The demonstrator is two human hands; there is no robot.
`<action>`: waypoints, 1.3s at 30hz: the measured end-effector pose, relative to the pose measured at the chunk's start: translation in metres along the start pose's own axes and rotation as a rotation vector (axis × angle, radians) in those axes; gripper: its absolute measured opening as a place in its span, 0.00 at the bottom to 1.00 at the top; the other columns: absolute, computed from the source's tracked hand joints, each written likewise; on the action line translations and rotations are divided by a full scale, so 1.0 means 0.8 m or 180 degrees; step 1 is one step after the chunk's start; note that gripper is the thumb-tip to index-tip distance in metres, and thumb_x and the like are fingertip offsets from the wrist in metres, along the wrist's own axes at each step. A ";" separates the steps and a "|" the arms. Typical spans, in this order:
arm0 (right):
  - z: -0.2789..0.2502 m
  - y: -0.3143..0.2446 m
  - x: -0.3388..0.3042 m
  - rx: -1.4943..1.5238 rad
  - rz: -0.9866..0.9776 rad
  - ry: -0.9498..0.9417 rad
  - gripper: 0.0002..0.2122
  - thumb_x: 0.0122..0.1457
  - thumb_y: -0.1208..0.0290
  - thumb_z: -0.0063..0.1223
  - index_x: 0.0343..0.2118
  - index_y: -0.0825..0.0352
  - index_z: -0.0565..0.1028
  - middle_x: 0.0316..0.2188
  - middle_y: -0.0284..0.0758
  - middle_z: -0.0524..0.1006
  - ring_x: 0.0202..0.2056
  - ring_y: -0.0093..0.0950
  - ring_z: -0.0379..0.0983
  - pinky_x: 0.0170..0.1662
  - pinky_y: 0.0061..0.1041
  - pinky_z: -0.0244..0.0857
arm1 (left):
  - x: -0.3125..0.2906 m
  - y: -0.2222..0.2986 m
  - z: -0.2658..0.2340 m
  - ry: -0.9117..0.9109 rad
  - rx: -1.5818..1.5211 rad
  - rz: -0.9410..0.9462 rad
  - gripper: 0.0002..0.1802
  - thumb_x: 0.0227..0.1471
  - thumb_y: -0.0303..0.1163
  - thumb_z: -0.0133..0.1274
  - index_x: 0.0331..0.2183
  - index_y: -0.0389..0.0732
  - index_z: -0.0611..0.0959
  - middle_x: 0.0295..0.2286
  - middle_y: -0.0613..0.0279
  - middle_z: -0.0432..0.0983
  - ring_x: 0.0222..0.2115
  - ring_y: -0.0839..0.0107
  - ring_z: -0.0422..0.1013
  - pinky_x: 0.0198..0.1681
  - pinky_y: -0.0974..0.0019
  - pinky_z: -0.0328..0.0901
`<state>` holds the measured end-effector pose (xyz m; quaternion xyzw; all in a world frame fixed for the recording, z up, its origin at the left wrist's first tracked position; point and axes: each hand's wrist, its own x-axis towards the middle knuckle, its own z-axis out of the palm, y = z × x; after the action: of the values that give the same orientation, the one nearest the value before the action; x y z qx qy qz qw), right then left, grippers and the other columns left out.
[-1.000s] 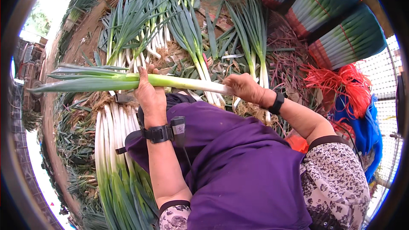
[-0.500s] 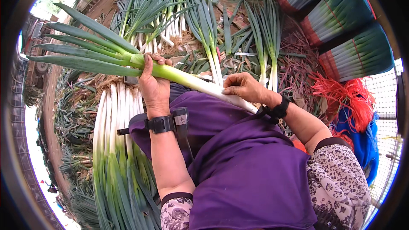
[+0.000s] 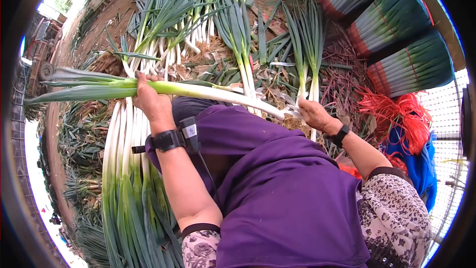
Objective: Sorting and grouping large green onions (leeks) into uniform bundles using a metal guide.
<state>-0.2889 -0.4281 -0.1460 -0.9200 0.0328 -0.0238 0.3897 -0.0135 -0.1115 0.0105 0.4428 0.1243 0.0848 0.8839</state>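
Observation:
A long green onion (image 3: 213, 93) lies across in front of me above my lap, its green leaves to the left and white root end to the right. My left hand (image 3: 152, 101) is wrapped round it just where the leaves start. At the white end my right hand (image 3: 317, 117) is closed in a pinch on a thin whitish strip of onion skin (image 3: 291, 111), which seems to hang on to the stalk's tip. Below my left arm lies a row of white-stalked green onions (image 3: 128, 154), their leaves pointing toward me.
More green onions (image 3: 173, 25) lie in a pile at the far side, with two small groups to their right. Trimmed leaves (image 3: 82, 134) litter the ground at left. Wrapped onion bundles (image 3: 411, 64) stand at the far right, above red plastic ties (image 3: 396, 114) and blue cloth (image 3: 421, 159).
The onion has swung to a flatter angle and its leaves have dropped. My left hand has moved left and down; my right hand has pulled right, past the white end, with the skin strip.

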 end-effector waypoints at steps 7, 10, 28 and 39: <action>0.008 -0.055 0.045 0.0621 0.0068 0.0937 0.15 0.60 0.70 0.53 0.48 0.69 0.72 0.43 0.46 0.75 0.44 0.41 0.73 0.48 0.35 0.66 | 0.011 -0.010 -0.003 0.0178 0.0509 0.0331 0.11 0.58 0.31 0.54 0.34 0.34 0.71 0.26 0.61 0.68 0.26 0.70 0.66 0.34 0.64 0.67; 0.015 -0.142 0.101 0.0494 -0.0600 0.1145 0.17 0.56 0.73 0.59 0.48 0.70 0.73 0.43 0.44 0.76 0.46 0.38 0.74 0.49 0.31 0.67 | 0.005 0.010 0.004 0.0082 0.0329 0.0354 0.14 0.56 0.27 0.54 0.39 0.28 0.70 0.31 0.55 0.68 0.30 0.66 0.68 0.36 0.64 0.67; 0.011 -0.189 0.091 0.0479 -0.1460 -0.0158 0.04 0.59 0.73 0.46 0.29 0.67 0.69 0.23 0.46 0.73 0.28 0.48 0.71 0.30 0.41 0.64 | -0.065 0.049 -0.051 -0.0899 -0.0451 -0.0142 0.14 0.51 0.37 0.62 0.36 0.42 0.76 0.30 0.61 0.77 0.29 0.70 0.72 0.35 0.62 0.70; 0.038 -0.169 0.114 0.0796 -0.0520 0.0003 0.07 0.57 0.74 0.53 0.28 0.73 0.76 0.19 0.44 0.74 0.20 0.29 0.70 0.27 0.27 0.65 | -0.036 0.059 -0.052 -0.1109 -0.0545 -0.0157 0.23 0.58 0.50 0.51 0.43 0.40 0.74 0.34 0.57 0.75 0.34 0.64 0.72 0.39 0.58 0.69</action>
<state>-0.1906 -0.3196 -0.0688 -0.8639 -0.0452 -0.0597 0.4981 -0.0555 -0.0590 0.0288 0.3708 -0.0275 -0.0046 0.9283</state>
